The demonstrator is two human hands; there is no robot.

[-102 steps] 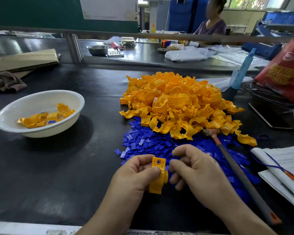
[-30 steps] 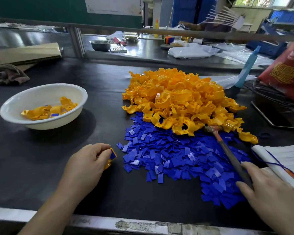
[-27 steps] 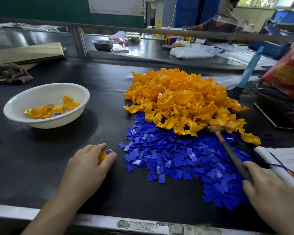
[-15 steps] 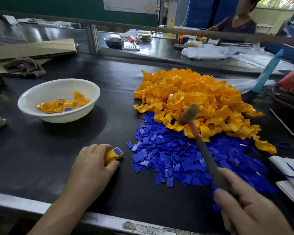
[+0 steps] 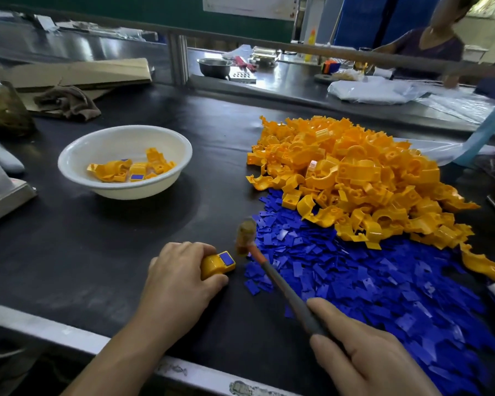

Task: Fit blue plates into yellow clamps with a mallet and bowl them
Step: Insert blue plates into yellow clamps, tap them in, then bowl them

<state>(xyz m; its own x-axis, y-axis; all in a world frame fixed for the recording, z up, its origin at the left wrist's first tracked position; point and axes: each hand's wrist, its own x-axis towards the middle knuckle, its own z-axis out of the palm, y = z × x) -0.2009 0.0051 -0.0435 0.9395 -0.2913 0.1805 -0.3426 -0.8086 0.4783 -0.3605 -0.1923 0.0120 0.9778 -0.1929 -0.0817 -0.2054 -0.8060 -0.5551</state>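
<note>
My left hand (image 5: 177,278) grips a yellow clamp (image 5: 216,265) against the black table; a blue plate (image 5: 227,258) sits in its upper face. My right hand (image 5: 363,358) holds the mallet (image 5: 272,275) by its handle. The blurred mallet head (image 5: 245,235) is just right of the clamp, close above it. A big heap of yellow clamps (image 5: 355,178) lies at centre right, with a spread of loose blue plates (image 5: 355,281) in front of it. The white bowl (image 5: 166,138) at left holds several fitted clamps.
Folded cardboard (image 5: 77,74) and a brown rag (image 5: 66,102) lie at the back left, with a jar (image 5: 0,104) at the left edge. The table's metal front edge (image 5: 40,330) runs below my hands. A person sits beyond the rail at the back right.
My left hand set the clamp down on the table and steadies it. My right hand picked up the mallet from the plates and swung its head over to the clamp.
</note>
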